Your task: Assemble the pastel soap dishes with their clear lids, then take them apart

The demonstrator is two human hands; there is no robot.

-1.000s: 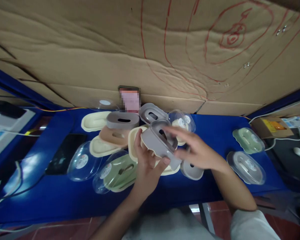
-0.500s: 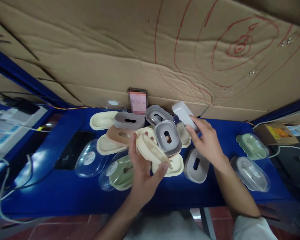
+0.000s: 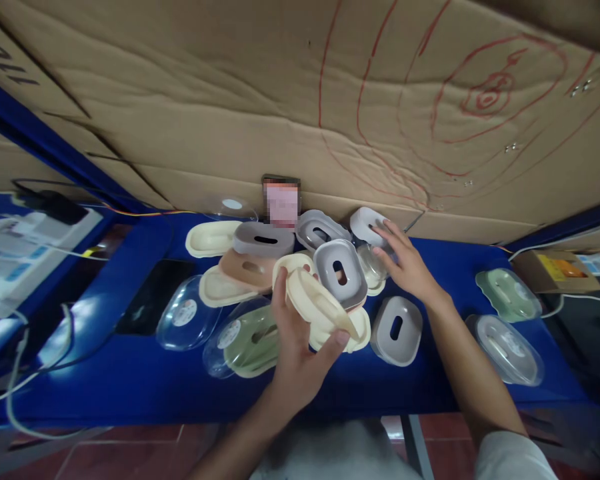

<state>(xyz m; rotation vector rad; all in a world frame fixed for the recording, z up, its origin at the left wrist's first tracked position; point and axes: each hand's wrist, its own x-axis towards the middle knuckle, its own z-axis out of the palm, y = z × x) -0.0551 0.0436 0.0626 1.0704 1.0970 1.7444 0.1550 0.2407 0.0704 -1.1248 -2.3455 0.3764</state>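
Note:
My left hand grips a cream oval tray by its ends, tilted above the pile, thumb on the near end. At the back right, my right hand has its fingers apart beside a pale grey slotted tub; whether a fingertip still touches it is hard to tell. Just below that hand lies a clear cover on a cream piece. Between the hands, a grey slotted tub rests on other pieces. Another grey tub stands alone nearer the front.
Left of the pile lie a green tray, clear lids and a black flat object. A phone leans against the cardboard wall. Lidded green and grey boxes are at the right. Cables run along the left.
The pale grey tub in my right hand has come down onto the back of the pile, and those fingers have loosened from it. My left hand keeps hold of the cream tray.

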